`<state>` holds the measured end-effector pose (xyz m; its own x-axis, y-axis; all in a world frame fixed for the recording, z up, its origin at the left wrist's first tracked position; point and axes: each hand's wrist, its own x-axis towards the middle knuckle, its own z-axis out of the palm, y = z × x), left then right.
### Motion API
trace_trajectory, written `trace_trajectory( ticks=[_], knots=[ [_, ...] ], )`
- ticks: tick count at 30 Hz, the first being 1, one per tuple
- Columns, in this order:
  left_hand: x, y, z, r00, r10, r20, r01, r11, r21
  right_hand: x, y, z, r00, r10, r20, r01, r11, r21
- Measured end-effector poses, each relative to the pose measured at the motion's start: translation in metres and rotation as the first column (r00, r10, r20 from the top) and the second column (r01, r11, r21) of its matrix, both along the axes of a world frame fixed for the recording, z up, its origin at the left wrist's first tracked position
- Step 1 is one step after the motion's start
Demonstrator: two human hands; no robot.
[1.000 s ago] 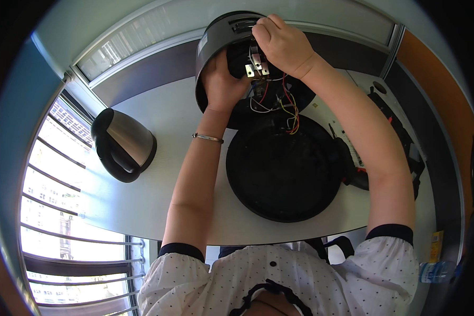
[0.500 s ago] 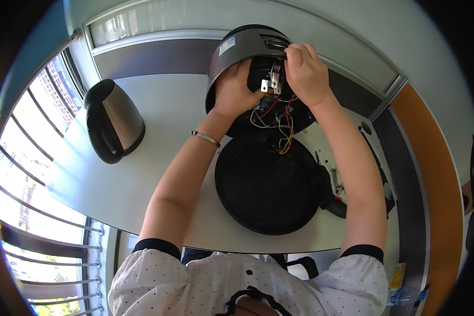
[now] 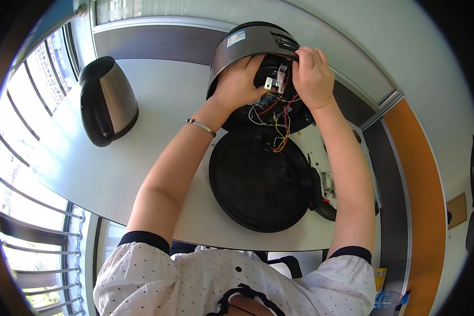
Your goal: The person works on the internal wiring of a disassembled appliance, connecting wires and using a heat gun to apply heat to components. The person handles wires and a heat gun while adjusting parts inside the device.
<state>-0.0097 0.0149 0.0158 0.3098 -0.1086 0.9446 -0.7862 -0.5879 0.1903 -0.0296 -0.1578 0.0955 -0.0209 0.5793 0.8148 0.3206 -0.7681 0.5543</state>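
My left hand (image 3: 237, 84) reaches inside an upturned dark-grey appliance housing (image 3: 245, 42), thumb and fingers gripping near a silver metal bracket (image 3: 272, 84). At the housing's right rim, beside a black slotted recess, my right hand (image 3: 313, 79) has its fingers curled on the edge. Red, yellow and white wires (image 3: 282, 134) hang from the black inner parts down toward a large round black lid or plate (image 3: 258, 187), which lies on the table below the housing. What both sets of fingertips touch inside is partly hidden.
A steel-and-black kettle (image 3: 116, 102) stands left on the white table (image 3: 89, 184). A barred window (image 3: 31, 95) is at the left. Behind the housing is a panelled partition (image 3: 147, 42). Small parts and a black case lie right, partly behind my arm. A plastic bottle (image 3: 388, 299) is low right.
The camera's view has turned and shifted, so kettle and table sit higher and further left in the picture. Both hands stay on the housing, with little visible change in their grip.
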Motion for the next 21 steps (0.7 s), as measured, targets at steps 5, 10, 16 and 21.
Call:
trace_trajectory(
  ticks=[5, 10, 16, 21],
  knots=[
    [-0.001, 0.008, 0.007, 0.984, -0.15, -0.101, 0.154, 0.988, 0.033, 0.0, 0.0, 0.001, 1.0, -0.006, 0.012, 0.006, 1.0, -0.006],
    [-0.008, 0.018, 0.021, 0.947, -0.291, -0.133, 0.303, 0.95, 0.077, 0.001, -0.002, 0.002, 0.999, -0.017, 0.051, 0.018, 1.0, -0.022],
    [-0.009, 0.011, 0.023, 0.948, -0.283, -0.148, 0.285, 0.958, -0.009, -0.002, -0.002, 0.002, 0.999, -0.009, 0.039, 0.01, 1.0, -0.026],
    [-0.01, 0.015, 0.026, 0.919, -0.333, -0.213, 0.333, 0.942, -0.037, -0.004, 0.0, 0.003, 1.0, -0.001, 0.016, 0.001, 0.999, -0.036]
  ],
)
